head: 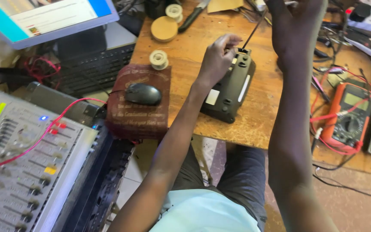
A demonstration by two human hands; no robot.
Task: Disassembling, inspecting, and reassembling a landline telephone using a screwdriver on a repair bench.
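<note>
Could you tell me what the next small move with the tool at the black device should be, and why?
Probably press the thin tool straight down and turn it. The right hand holds it from above, its tip at the top edge of the black device, which lies upside down on the wooden table. The left hand steadies that end, so the device looks braced.

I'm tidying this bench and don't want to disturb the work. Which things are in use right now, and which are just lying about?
In use:
left hand steadying the black device
right hand holding the thin dark tool that reaches down to the device's top end

Lying about:
computer mouse on its pad
orange multimeter
solder spool
keyboard
audio mixer
</note>
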